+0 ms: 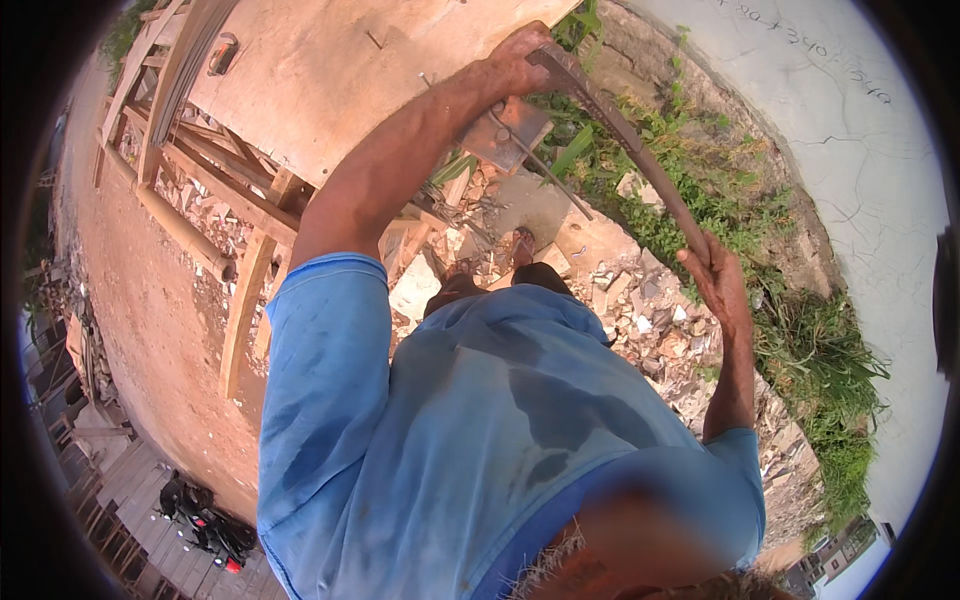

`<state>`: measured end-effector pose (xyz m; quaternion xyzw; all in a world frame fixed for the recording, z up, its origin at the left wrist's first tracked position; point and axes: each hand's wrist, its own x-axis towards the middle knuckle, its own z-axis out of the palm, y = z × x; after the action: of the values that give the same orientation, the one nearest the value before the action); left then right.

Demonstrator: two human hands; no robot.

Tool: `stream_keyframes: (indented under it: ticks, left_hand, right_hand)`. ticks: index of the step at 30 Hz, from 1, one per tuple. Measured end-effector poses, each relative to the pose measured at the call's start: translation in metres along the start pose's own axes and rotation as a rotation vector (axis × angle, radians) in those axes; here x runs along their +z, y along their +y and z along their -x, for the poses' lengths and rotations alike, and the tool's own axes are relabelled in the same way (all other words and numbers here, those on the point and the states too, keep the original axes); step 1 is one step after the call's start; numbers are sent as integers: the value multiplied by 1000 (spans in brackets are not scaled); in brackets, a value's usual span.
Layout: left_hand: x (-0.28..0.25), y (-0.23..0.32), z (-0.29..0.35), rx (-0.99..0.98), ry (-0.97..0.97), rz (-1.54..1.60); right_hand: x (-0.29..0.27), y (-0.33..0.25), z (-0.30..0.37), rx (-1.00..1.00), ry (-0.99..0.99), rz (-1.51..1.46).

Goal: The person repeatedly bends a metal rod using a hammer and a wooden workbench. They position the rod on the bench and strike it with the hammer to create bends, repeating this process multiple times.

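A long, narrow, rust-brown bar (625,140) with a row of notches along part of it slants across the upper right. My left hand (522,62) is closed at its upper end, over the edge of a wooden board (300,90). Around the lower end wrap the fingers of my right hand (716,279), held above the rubble and weeds. Below my left wrist, a thin metal rod (545,170) juts out past a small brown plate (508,134) at the board's edge. My left forearm hides part of the board.
Nails (374,40) stick up from the board, and a small orange-and-black object (223,54) lies at its left. Timber framing (215,180) stands left. Broken rubble (660,320) surrounds my feet. Weeds (700,170) line a pale wall (850,130) at right. A motorcycle (205,525) stands lower left.
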<state>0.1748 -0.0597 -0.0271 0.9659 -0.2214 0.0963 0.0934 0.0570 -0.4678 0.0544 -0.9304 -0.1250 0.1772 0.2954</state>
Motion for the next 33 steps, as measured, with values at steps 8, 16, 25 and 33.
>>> stream_keyframes:
  ticks: [8,16,25,33]
  left_hand:
    - [-22,16,2,-7,3,-4]
    - [-18,14,3,-13,-9,49]
    - [-21,18,3,-6,-13,-39]
    - [-16,15,3,7,23,-6]
  right_hand:
    - [-59,43,-56,-217,-71,530]
    - [-80,19,-145,-440,-148,757]
    - [-70,18,-207,-627,-145,762]
    - [-58,35,-192,-567,-62,743]
